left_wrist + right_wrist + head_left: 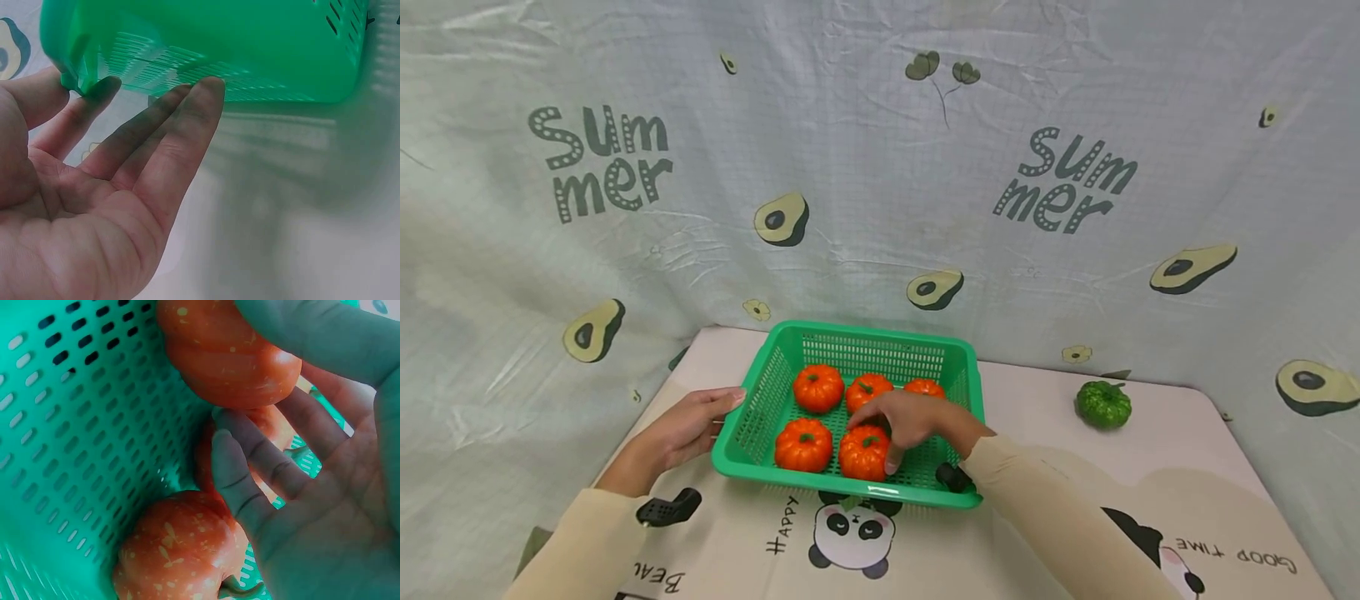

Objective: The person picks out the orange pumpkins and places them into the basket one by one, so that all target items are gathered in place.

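Observation:
On the table sits a green plastic basket with slotted walls. At its left side my left hand pinches the rim, thumb and index finger at the edge, other fingers stretched below it. My right hand reaches inside and grips a small orange pumpkin in the front row; the right wrist view shows the thumb on one side of this pumpkin and fingertips on the other. Left of it lies another pumpkin. Several more line the back, including one at the back left and one partly covered by my hand.
A dark green pumpkin stands on the table to the right of the basket. The pale tabletop carries printed pandas and lettering. Behind it hangs a white cloth with avocado prints, closing off the back and sides.

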`<state>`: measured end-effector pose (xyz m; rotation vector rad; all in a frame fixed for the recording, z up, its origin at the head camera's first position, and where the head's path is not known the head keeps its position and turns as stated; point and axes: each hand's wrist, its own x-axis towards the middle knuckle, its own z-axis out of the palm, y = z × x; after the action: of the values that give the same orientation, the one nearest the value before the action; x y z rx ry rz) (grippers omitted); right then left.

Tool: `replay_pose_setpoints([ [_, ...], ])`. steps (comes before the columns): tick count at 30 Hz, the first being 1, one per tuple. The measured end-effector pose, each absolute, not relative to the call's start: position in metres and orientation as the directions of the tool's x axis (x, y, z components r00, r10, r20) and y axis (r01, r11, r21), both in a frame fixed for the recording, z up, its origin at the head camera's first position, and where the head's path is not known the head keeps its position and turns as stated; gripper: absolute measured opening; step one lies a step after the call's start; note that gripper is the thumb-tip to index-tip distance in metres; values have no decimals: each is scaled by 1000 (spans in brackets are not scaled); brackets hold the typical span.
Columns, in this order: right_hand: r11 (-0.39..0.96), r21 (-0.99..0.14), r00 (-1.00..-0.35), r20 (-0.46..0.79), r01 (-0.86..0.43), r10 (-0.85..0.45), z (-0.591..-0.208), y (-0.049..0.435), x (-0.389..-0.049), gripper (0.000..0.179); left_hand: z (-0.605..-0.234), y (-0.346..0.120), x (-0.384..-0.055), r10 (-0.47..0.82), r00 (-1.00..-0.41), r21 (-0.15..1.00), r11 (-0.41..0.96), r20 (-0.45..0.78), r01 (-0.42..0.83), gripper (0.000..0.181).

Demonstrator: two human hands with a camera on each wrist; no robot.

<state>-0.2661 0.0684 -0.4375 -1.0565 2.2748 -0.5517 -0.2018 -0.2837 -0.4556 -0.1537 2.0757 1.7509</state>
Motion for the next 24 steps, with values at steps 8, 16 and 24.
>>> replay_pose_setpoints([
  [8, 608, -516, -537, -300, -604, -788, -444, 65, -263, 78, -460, -284, -200, 193, -908, 918, 223, -372, -328, 66],
  [16, 618, -520, -553, -298, -589, -778, -444, 71, -264, 79, -461, -278, -206, 199, -907, 918, 226, -371, -325, 64],
  [24, 580, -591, -562, -243, -561, -791, -429, 77, -268, 71, -462, -280, -207, 187, -910, 915, 243, -371, -324, 64],
])
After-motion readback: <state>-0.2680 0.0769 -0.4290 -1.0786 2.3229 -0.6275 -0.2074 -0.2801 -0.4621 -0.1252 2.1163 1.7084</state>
